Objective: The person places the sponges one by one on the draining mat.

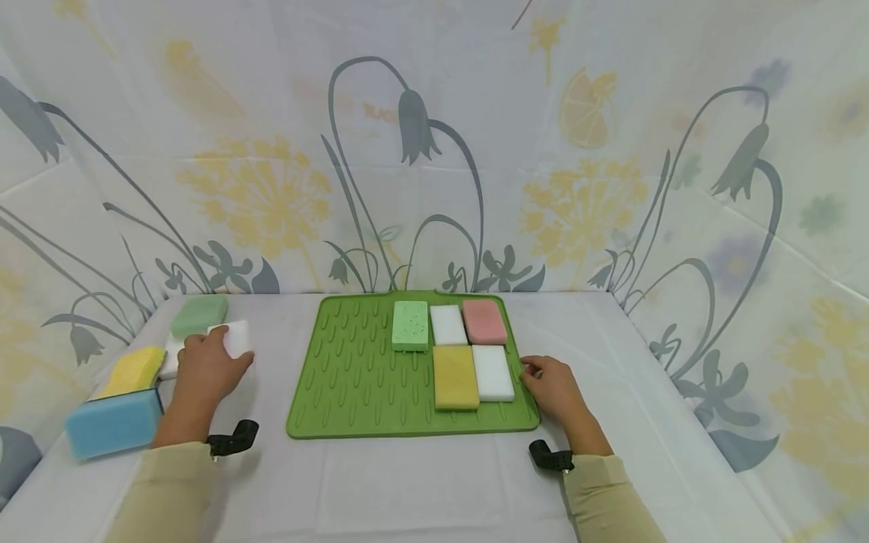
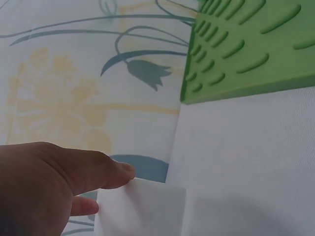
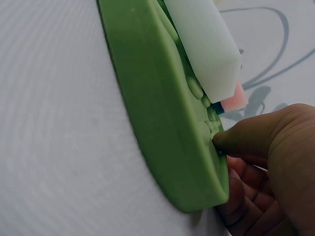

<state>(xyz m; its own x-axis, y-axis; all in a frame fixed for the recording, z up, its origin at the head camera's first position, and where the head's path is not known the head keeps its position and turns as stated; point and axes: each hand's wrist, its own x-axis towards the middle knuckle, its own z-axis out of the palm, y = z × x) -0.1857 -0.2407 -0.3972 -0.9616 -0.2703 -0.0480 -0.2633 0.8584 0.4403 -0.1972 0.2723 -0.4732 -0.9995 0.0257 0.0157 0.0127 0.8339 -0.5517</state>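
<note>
My left hand [image 1: 202,371] grips a white sponge [image 1: 237,338] between thumb and fingers at the left of the table; in the left wrist view the thumb lies at the top corner of this white sponge [image 2: 147,209]. My right hand [image 1: 555,392] pinches the right edge of a green ridged mat [image 1: 353,392], its thumb on top and fingers beneath in the right wrist view. On the mat's right half lie a light green sponge [image 1: 410,326], a pink sponge [image 1: 485,323], a yellow sponge [image 1: 455,377] and two white sponges [image 1: 448,326].
Around my left hand sit a pale green sponge [image 1: 199,315], another white sponge [image 1: 170,363], partly hidden by the hand, a yellow sponge [image 1: 136,369] and a large blue sponge [image 1: 114,424]. A white cloth covers the table [image 1: 421,490]; a flower-printed cloth [image 1: 434,188] hangs behind.
</note>
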